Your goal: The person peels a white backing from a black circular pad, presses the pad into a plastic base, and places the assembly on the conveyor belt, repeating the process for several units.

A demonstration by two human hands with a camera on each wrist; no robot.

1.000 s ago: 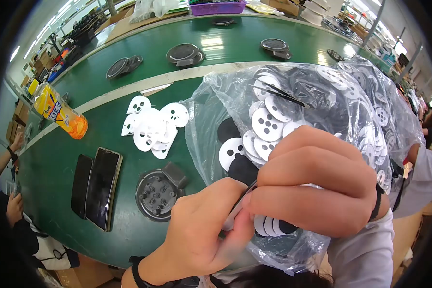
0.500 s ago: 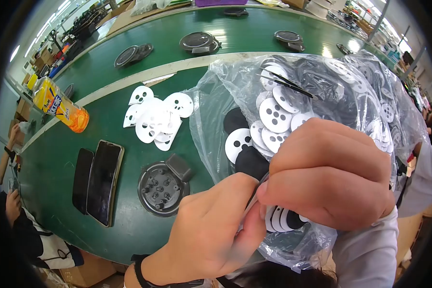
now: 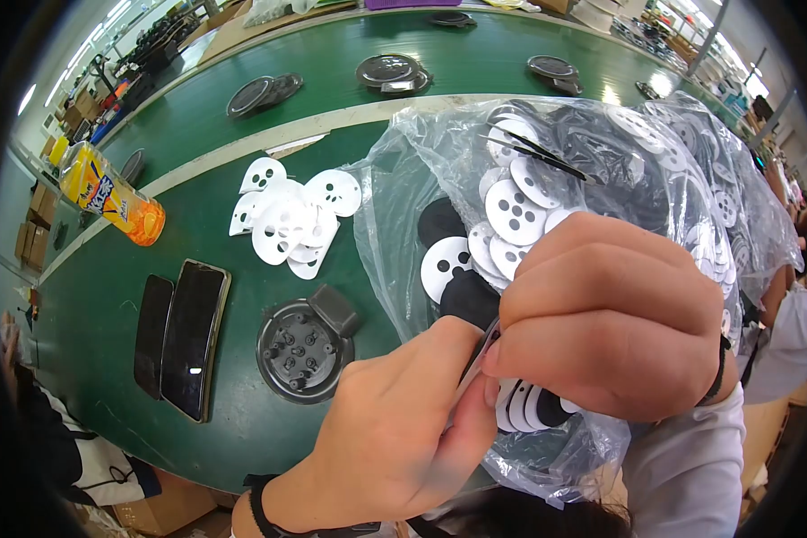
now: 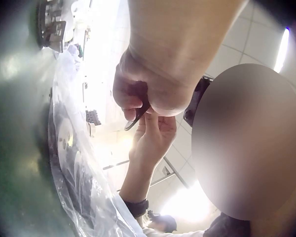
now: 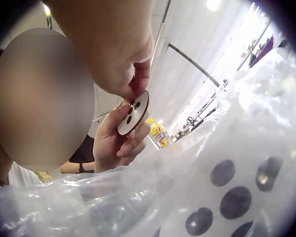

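Observation:
A thin round disc, white on one face with dark holes through it, is held between my two hands, seen nearly edge-on in the head view. My left hand grips it from below with fingers bent around its rim. Thumb and fingertips of my right hand pinch at the disc, right beside the left thumb. In the left wrist view the disc shows its dark face. Under the hands lies a clear plastic bag with many white and black holed discs.
Black tweezers lie on the bag. Left of it are white backing pieces, a black round housing, two phones and an orange drink bottle. More black housings sit on the green belt beyond the pale rail.
The head view has shifted slightly, so the table's things appear moved a little. Both hands stay together on the disc, with only small finger movement.

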